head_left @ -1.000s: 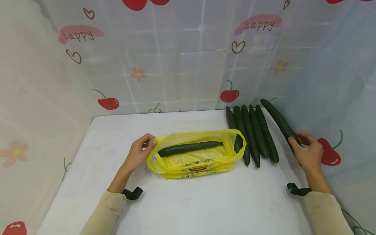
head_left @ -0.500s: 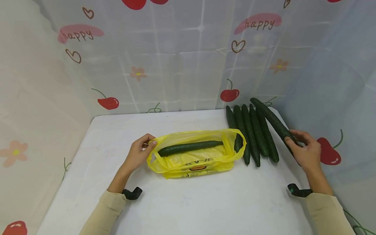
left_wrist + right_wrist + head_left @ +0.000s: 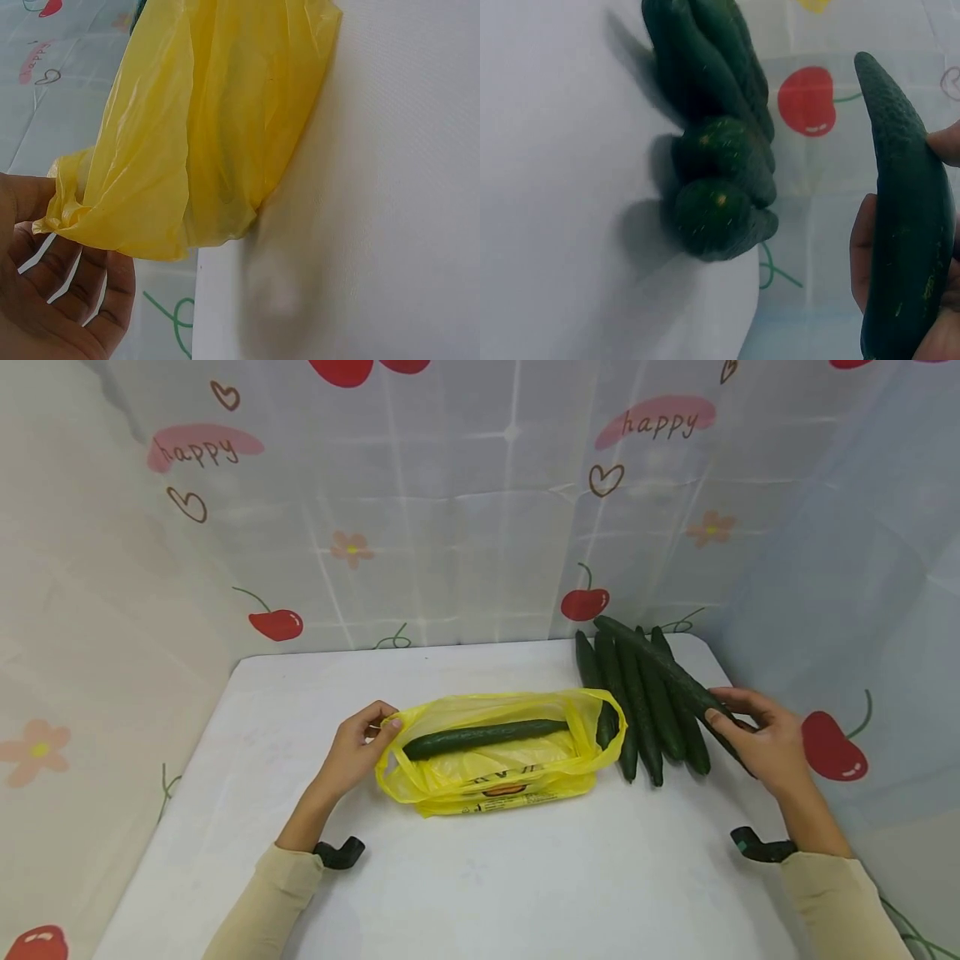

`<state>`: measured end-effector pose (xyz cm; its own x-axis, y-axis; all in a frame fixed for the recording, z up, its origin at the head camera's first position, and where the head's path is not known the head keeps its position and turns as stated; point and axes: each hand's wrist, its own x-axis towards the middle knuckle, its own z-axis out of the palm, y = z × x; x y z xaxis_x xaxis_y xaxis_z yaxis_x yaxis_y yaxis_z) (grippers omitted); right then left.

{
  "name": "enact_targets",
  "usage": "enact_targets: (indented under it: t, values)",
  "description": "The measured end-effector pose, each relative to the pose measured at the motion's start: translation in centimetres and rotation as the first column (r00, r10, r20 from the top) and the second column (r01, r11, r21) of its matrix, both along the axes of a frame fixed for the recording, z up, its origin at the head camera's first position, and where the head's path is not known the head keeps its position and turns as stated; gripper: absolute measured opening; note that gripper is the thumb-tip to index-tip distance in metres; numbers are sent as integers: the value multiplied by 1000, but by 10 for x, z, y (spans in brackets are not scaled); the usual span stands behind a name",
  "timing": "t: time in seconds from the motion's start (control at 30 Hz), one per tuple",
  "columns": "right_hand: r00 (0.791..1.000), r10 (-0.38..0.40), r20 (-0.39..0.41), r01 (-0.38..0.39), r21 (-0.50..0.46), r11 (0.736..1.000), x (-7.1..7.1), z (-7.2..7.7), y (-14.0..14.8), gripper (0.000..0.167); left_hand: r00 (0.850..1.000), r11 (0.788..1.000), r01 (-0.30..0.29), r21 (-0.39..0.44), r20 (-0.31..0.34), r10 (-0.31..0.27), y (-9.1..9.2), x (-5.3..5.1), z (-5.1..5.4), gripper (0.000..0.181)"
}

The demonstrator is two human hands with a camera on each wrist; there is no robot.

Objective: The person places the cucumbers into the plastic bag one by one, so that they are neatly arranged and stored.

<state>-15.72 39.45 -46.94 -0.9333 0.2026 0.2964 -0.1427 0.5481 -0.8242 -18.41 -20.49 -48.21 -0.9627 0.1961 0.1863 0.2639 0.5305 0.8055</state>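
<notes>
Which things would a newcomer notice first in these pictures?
Probably the bright yellow bag on the white table, with one cucumber inside and the left hand pinching the bag's left edge. Next, another cucumber in the right hand, slanting across the row of cucumbers at right in the head view.

Small print [image 3: 491, 807] on yellow bag [image 3: 442, 795] was too tiny to read; bag's upper part was cut off in left wrist view. Cucumber row [image 3: 644, 720], right of bag, was partly hidden by bag's edge and held cucumber [image 3: 670, 672], whose lower end right wrist view cropped. Fingers of right grip [image 3: 771, 742] were partly hidden behind it. Sleeves [image 3: 262, 906], nearer than bag, were cropped.
</notes>
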Motion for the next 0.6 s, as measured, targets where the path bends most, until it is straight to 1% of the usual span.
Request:
enact_targets:
  t: [0.23,0.4,0.47,0.6]
  values:
    - [993,113,-31,-113,30,993,0,12,-15,36,1000,1000,-12,-7,6,12,1,1,1,14]
    - [975,212,-74,-212,7,977,0,20,-26,33,1000,1000,-11,-5,-1,11,1,1,1,15]
    - [966,248,-70,-248,6,969,1,23,-30,33,1000,1000,-9,-5,-4,9,1,1,1,16]
    - [956,290,-45,-289,30,957,3,30,-39,33,1000,1000,-4,-2,-10,4,0,1,1,15]
